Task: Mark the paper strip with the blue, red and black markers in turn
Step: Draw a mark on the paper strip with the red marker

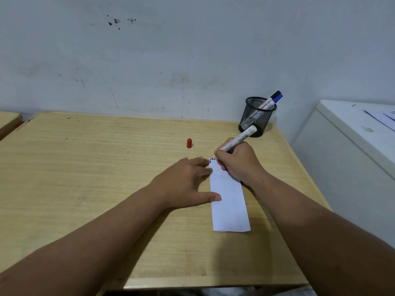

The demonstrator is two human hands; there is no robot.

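Observation:
A white paper strip [229, 201] lies lengthwise on the wooden table [96, 167]. My left hand [183, 180] presses flat on the strip's left edge, fingers spread. My right hand [237, 161] grips an uncapped red marker [239, 138], its tip touching the strip's far end. A short blue mark [210, 160] shows there, just left of the tip. The red cap [189, 143] stands upright on the table beyond my left hand. The blue marker [277, 98] and black marker [273, 95] stand capped in a black mesh pen cup [255, 117].
The pen cup stands at the table's far right corner against a scuffed white wall. A white cabinet [352, 142] with papers on top stands to the right of the table. Another wooden table edge [8, 122] shows at far left.

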